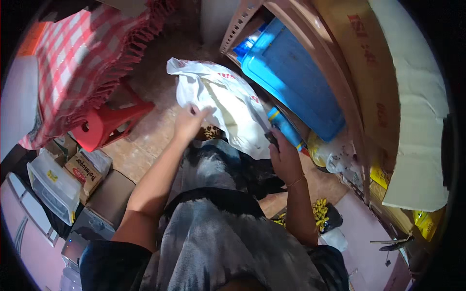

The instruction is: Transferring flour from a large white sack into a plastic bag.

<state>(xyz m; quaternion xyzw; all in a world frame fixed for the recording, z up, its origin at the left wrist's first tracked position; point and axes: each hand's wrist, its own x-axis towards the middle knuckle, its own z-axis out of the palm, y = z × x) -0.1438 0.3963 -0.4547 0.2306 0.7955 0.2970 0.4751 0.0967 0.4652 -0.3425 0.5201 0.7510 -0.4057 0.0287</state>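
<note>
A white plastic sack [233,105] with red printing lies on the floor before me, its upper end crumpled and folded. At its near left edge, my left hand [190,122] has its fingers curled around the sack's edge, the thumb lying toward the sack. In my right hand [285,156], at the sack's right side, is a knife [261,122] with a black handle. Its blade points up and left over the sack's right edge. A pale area shows in the middle of the sack; whether it is contents or the inner side, I cannot tell.
A red plastic stool [109,123] stands at left below a red checked cloth [76,54]. Blue plastic lid [295,76] and rack frame [327,54] rise at right, beside cardboard [418,127]. A clear plastic container [54,185] and boxes sit lower left.
</note>
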